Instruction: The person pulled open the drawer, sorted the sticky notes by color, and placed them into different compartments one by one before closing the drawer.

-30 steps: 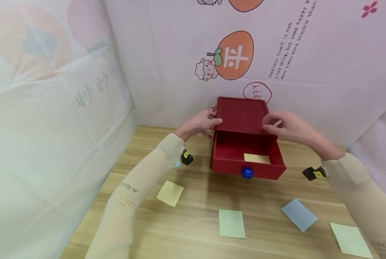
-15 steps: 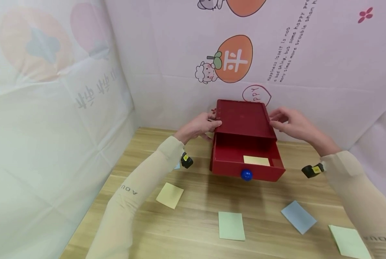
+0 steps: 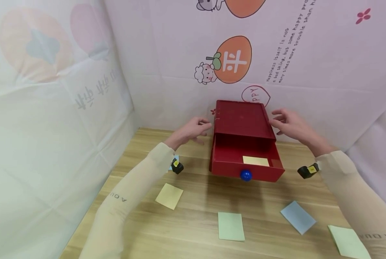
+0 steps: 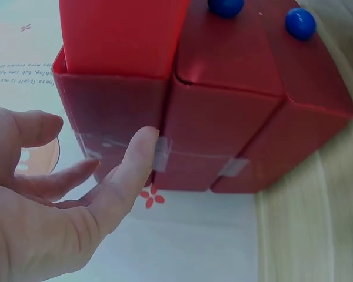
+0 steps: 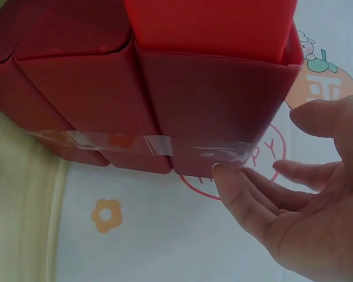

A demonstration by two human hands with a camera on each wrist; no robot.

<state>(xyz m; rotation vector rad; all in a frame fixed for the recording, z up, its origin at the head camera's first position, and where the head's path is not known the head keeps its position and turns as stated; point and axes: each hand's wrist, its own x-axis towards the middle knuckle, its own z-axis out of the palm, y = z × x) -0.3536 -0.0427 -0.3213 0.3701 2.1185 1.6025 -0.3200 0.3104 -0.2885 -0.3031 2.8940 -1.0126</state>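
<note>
A dark red drawer cabinet point(image 3: 243, 117) stands against the back wall, its top drawer point(image 3: 228, 169) pulled out. On the drawer front is a blue knob point(image 3: 246, 175); inside lies a yellow sticky note point(image 3: 256, 161). My left hand point(image 3: 189, 132) hovers just left of the cabinet, fingers loosely bent, holding nothing. At the right side is my right hand point(image 3: 290, 125), thumb close to the top edge; whether it touches cannot be told. The left wrist view shows stacked drawer units with blue knobs point(image 4: 300, 23), joined by clear tape point(image 4: 160, 154).
On the wooden table point(image 3: 193, 233) lie a yellow note point(image 3: 169, 196), a green note point(image 3: 231, 226), a blue note point(image 3: 298, 217) and another green note point(image 3: 348, 241). Part of a blue note point(image 3: 175, 160) shows behind the left wrist camera point(image 3: 177, 166). Printed cloth point(image 3: 167, 64) covers the walls.
My left hand has let go of the cabinet's left edge and moved left. My right hand has shifted from over the cabinet's top to its right side. The drawer stays pulled out.
</note>
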